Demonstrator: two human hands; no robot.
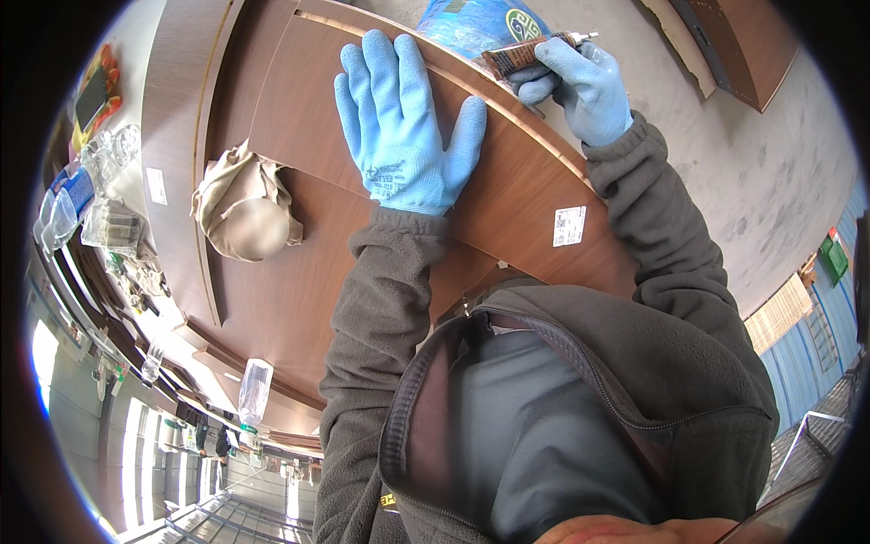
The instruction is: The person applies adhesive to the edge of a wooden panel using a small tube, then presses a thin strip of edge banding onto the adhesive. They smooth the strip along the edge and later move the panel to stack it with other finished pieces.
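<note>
My left hand (pixel 403 136), in a light blue coated glove, lies flat on a brown wood-grain panel (pixel 362 249) with its fingers spread. Its fingertips come close to the panel's far, curved-looking edge. My right hand (pixel 594 91), gloved in blue too, is closed around a brown tube (pixel 512 61) just beyond that edge. A white pointed nozzle (pixel 583 37) sticks out of the tube on the right of my fingers. Part of the tube is hidden by the glove.
A crumpled beige cloth (pixel 217 195) lies on the panel at left. A white label (pixel 569 226) sits near my right forearm. Beyond the edge stands a blue printed bag (pixel 462 25). A clear bottle (pixel 256 394) is at lower left, and clear plastic containers (pixel 113 222) are further left.
</note>
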